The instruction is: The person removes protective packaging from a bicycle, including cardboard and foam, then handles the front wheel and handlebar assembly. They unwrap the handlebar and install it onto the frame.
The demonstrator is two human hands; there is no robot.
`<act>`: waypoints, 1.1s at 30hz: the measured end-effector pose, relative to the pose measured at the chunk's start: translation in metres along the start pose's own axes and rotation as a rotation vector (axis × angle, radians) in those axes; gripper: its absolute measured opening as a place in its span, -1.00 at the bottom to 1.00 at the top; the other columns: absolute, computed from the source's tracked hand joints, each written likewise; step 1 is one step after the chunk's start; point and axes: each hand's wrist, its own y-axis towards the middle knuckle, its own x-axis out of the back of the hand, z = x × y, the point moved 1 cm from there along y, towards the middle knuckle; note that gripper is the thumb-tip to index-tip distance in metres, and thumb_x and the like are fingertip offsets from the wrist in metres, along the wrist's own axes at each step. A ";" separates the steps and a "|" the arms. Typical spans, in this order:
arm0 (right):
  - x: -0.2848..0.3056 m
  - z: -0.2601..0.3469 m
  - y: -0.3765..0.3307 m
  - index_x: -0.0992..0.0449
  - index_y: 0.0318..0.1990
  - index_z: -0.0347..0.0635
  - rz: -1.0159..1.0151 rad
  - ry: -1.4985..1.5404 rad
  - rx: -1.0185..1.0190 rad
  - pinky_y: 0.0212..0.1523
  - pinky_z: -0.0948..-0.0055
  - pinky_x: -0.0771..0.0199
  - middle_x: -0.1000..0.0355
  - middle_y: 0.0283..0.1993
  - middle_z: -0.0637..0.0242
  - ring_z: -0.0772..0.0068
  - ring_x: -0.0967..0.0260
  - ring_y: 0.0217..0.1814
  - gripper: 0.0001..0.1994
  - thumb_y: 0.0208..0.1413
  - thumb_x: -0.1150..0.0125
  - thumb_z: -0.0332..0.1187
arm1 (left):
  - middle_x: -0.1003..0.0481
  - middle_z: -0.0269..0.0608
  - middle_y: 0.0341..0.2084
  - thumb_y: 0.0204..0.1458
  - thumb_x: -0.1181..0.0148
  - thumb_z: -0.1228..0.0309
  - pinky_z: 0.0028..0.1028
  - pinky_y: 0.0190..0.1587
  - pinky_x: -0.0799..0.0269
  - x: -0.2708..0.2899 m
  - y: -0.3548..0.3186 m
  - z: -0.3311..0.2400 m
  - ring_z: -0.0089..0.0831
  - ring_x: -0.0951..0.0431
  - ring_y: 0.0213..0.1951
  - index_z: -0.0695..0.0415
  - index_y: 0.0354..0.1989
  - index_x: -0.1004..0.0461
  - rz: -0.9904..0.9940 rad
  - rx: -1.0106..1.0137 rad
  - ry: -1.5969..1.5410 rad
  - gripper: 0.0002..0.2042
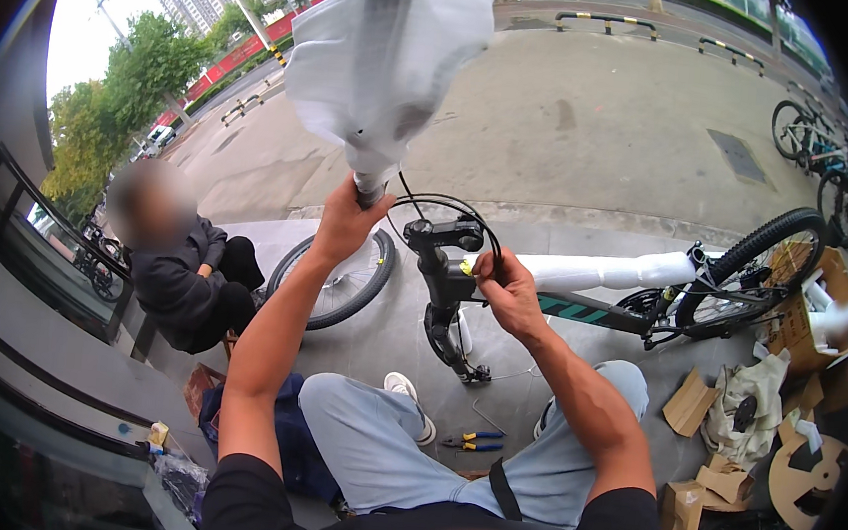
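A black bicycle frame (580, 312) lies across the pavement in front of my knees, its top tube wrapped in white foam (608, 273), rear wheel (764, 247) to my right and front wheel (338, 278) beyond my left arm. A seated person in dark clothes (184, 281) is on my left. Torn brown cardboard (716, 477) and a cardboard disc (806, 474) litter the ground at right. Blue-and-yellow pliers (470, 440) lie between my feet. My left hand (348, 221) is raised, fist closed round the handlebar (372, 193), whose white wrapping (385, 58) flares above. My right hand (507, 289) pinches a black cable (449, 205) beside the stem (446, 235).
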 end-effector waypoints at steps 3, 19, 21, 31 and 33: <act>-0.001 0.002 -0.001 -0.44 -0.01 -0.15 0.029 -0.137 -0.010 0.08 0.55 -0.34 -0.46 -0.05 0.42 0.62 -0.33 -0.04 -0.76 0.30 -0.07 -0.70 | -0.52 -0.32 -0.35 0.25 -0.42 0.39 -0.42 -0.16 -0.45 -0.009 0.015 0.008 -0.55 -0.42 -0.29 0.31 0.08 -0.49 -0.022 -0.020 -0.046 -0.66; -0.023 0.027 -0.010 -0.60 0.06 -0.11 0.293 -1.004 0.403 -0.05 0.22 -0.62 -0.60 -0.15 0.36 0.17 -0.51 0.00 -0.60 0.03 -0.35 -0.61 | -0.63 -0.14 -0.41 0.16 -0.50 0.33 -0.31 -0.18 -0.52 0.026 0.018 -0.037 -0.35 -0.56 -0.37 0.06 0.09 -0.61 -0.010 -0.196 0.303 -0.66; -0.028 0.021 -0.013 -0.58 0.16 -0.07 0.366 -1.118 0.425 0.04 0.21 -0.60 -0.61 -0.06 0.37 0.18 -0.50 0.06 -0.51 0.01 -0.48 -0.45 | -0.65 -0.35 -0.37 0.16 -0.54 0.41 -0.45 -0.16 -0.50 0.050 0.010 -0.020 -0.61 -0.49 -0.30 0.16 0.01 -0.65 0.043 -0.075 0.237 -0.71; -0.023 0.037 -0.027 -0.53 0.27 -0.17 0.337 -0.931 0.283 0.37 0.11 -0.50 -0.48 0.36 0.12 -0.03 -0.43 0.39 -0.40 0.11 -0.58 -0.15 | -0.60 -0.16 0.11 0.26 -0.46 0.38 -0.24 0.28 -0.51 0.109 -0.054 0.113 -0.25 -0.59 0.13 0.22 0.30 -0.47 0.004 -0.316 0.270 -0.52; -0.022 0.050 -0.031 -0.57 0.21 -0.16 0.239 -0.939 0.315 0.26 0.14 -0.59 -0.54 0.29 0.08 -0.01 -0.50 0.31 -0.49 0.17 -0.54 -0.19 | -0.60 -0.16 0.01 0.25 -0.42 0.39 -0.19 0.36 -0.40 0.100 -0.068 0.122 -0.20 -0.59 0.08 0.23 0.20 -0.50 -0.056 -0.213 0.102 -0.60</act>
